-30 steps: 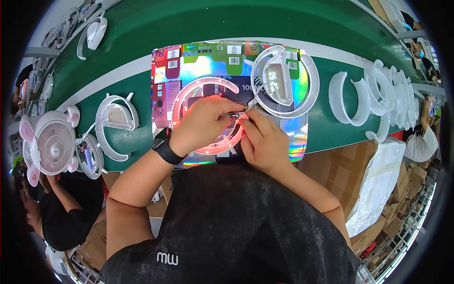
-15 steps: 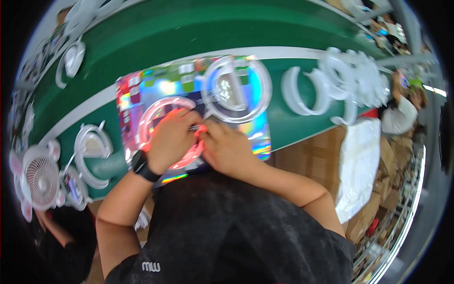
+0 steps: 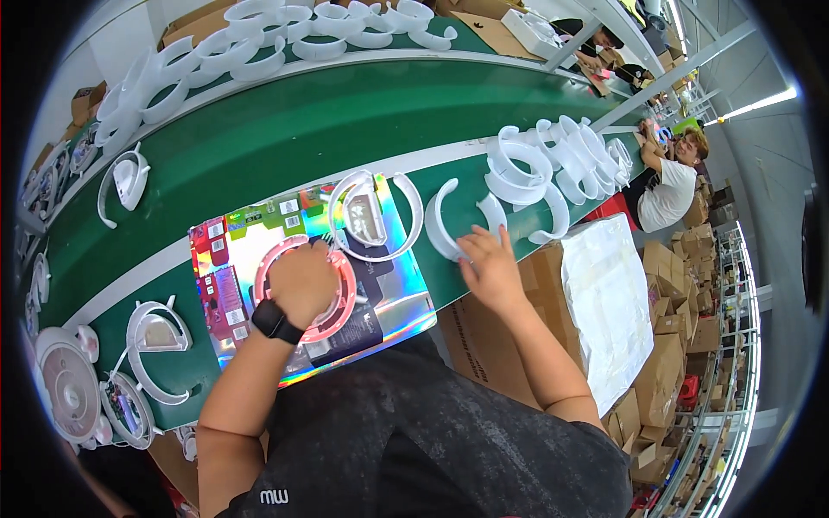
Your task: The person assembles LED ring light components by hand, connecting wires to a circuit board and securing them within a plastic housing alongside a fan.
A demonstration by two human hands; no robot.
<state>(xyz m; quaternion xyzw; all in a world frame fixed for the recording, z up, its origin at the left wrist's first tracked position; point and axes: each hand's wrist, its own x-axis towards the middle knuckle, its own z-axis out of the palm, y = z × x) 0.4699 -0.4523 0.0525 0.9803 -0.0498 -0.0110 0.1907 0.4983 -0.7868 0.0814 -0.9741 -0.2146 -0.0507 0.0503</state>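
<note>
My left hand (image 3: 304, 278) lies over a pink ring-shaped plastic part (image 3: 348, 304), its fingers curled down onto it and partly hidden. Under the ring is a shiny printed sheet (image 3: 401, 321) with rainbow glare. My right hand (image 3: 492, 268) is stretched to the right of the sheet, thumb and fingers apart. Its fingertips are at the near side of a white curved plastic band (image 3: 439, 226); whether they touch it I cannot tell. Beyond the pink ring, a white ring with a half-round compartment (image 3: 364, 219) rests on the sheet.
More white bands (image 3: 522, 168) crowd the green bench (image 3: 345, 121) at right, others line the far side. At left lie another white ring part (image 3: 159, 335) and a round fan-like housing (image 3: 67, 388). A white-covered carton (image 3: 607, 302) stands at right; a person (image 3: 665, 186) sits beyond.
My right hand has left the pink ring and moved right to the white band. My left hand stays at the ring. The view has shifted, showing more of the far side.
</note>
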